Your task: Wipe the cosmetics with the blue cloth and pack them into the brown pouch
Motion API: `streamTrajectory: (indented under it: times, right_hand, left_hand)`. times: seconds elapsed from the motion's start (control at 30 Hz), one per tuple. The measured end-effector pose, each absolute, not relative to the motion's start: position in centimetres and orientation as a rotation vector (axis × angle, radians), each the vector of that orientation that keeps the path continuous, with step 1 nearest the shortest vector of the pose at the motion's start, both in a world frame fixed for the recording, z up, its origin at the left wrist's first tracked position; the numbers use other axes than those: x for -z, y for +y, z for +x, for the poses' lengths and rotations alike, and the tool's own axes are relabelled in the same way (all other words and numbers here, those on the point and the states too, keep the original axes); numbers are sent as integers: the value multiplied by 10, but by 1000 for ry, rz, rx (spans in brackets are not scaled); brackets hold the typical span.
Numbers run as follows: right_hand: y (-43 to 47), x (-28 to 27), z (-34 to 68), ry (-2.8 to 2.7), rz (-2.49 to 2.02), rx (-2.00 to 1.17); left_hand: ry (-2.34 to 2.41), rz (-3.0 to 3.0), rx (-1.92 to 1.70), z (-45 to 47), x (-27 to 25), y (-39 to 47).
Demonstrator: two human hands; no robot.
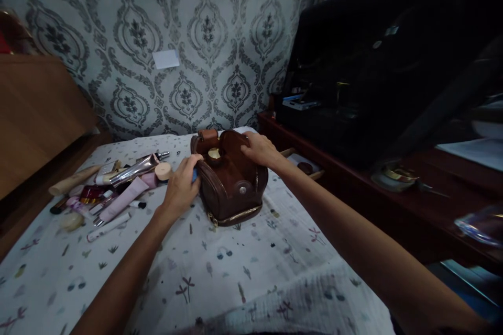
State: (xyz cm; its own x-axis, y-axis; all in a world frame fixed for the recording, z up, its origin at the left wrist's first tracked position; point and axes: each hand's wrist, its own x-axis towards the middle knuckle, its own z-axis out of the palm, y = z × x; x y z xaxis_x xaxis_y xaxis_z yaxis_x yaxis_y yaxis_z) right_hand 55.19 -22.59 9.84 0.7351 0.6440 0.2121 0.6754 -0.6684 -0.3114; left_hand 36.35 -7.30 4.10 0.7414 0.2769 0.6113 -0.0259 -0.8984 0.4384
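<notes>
A brown leather cosmetic bag (231,196) stands upright on the patterned white cloth, its top open and a gold zip along its lower front. Inside it, a round gold-coloured item (214,154) shows near the back left. My left hand (181,186) grips the bag's left rim, fingertips over the edge. A small blue thing (194,175) shows beside those fingers; I cannot make out what it is. My right hand (258,149) is closed on the right rim, with its thumb on the inner side. The bottom of the bag is hidden.
Left of the bag lies a pile of cosmetics, with a pink tube (123,200), a silver tube (135,169) and a round beige-lidded jar (163,171). A wooden panel (39,120) stands at the left. On the right are a dark desk (428,209) and a partly open drawer (304,162).
</notes>
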Motion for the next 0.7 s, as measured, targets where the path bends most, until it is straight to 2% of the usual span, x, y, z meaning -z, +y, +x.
streamTrajectory:
  times: [0.13,0.3,0.33,0.5,0.7]
  right_hand:
    - [-230,-93,544,-1069,-2543,139]
    - [-221,-97,523,-1249,-2480,568]
    - [-214,-99,518,-1318,-2452,557]
    - [-166,-95,508,-1243,-2607,-51]
    - [-130,-66,522,-1060,-2717,-236]
  left_hand:
    - [269,2605,-945,362,-48,-71]
    - [301,2629,-962,365,-50,-72]
    - [307,2633,-968,365,-50,-73]
    - [338,2686,-982,365,-54,-74]
    - [310,2668,-957,365,-53,-73]
